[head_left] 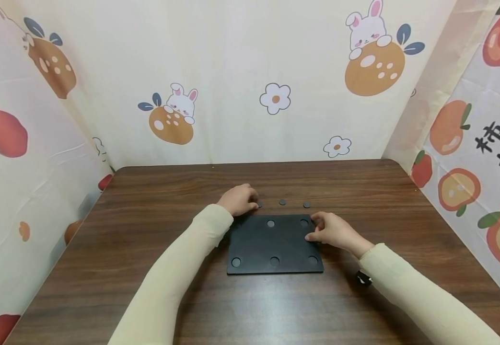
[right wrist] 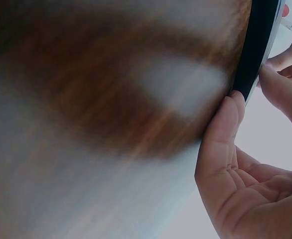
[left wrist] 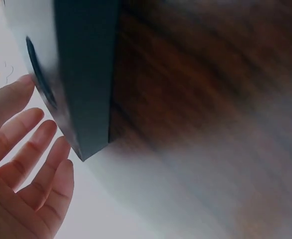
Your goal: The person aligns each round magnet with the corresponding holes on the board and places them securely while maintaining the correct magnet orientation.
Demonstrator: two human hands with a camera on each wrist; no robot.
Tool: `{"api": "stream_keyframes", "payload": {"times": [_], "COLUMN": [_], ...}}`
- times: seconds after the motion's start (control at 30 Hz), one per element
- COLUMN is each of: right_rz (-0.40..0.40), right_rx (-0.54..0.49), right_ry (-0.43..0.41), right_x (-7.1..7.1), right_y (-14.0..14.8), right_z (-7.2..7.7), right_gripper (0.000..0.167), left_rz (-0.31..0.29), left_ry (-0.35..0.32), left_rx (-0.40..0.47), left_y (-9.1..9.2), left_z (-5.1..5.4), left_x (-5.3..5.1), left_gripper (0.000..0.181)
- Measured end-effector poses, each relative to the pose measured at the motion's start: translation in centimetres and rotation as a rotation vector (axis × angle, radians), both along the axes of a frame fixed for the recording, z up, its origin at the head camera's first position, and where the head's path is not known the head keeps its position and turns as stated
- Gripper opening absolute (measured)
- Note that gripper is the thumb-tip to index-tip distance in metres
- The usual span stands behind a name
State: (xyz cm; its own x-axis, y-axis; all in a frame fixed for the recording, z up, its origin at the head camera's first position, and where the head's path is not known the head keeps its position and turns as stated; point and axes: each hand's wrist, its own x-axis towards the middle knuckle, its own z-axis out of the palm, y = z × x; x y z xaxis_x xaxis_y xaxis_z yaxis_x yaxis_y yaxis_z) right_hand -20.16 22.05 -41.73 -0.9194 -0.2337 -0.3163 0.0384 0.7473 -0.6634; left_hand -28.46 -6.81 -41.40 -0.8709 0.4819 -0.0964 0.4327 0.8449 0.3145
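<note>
A flat black board (head_left: 254,244) with several round recesses lies on the table. My left hand (head_left: 238,200) is just beyond its far left corner, its fingertips beside a small dark disc (head_left: 260,204). In the left wrist view the left fingers (left wrist: 41,132) are loosely bent and spread, with nothing visible between them and the thumb. My right hand (head_left: 335,232) grips the board's right edge, thumb on top and a finger against the side (right wrist: 238,99). Two more dark discs, a middle one (head_left: 282,202) and a right one (head_left: 306,204), lie behind the board. My left hand and sleeve cover the board's far left corner.
The brown wood-grain table (head_left: 146,215) stretches around the board on all sides. Patterned cloth (head_left: 232,72) hangs behind the table and along both sides. A small black object (head_left: 364,278) shows under my right sleeve.
</note>
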Motion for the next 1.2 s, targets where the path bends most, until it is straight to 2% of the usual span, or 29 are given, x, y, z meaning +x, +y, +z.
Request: {"api": "stream_keyframes", "payload": {"times": [0.4,0.97,1.2], "right_rz": [0.001,0.0,-0.006], "right_rx": [-0.007,-0.01,-0.006], "right_ry": [0.001,0.005,0.003], "right_x": [0.01,0.07,0.01], "right_y": [0.0,-0.05,-0.04], "right_z": [0.08,-0.02,-0.13], "right_gripper": [0.074,0.073,0.073], "left_rz": [-0.022,-0.035,-0.036], "left_ry": [0.036,0.083,0.078], "left_rx": [-0.051,-0.055,-0.049], "left_y": [0.32,0.53,0.58], "left_z": [-0.12,-0.7,-0.64], "left_x": [-0.41,-0.46,-0.25], "left_gripper": [0.025,0.017,0.018]}}
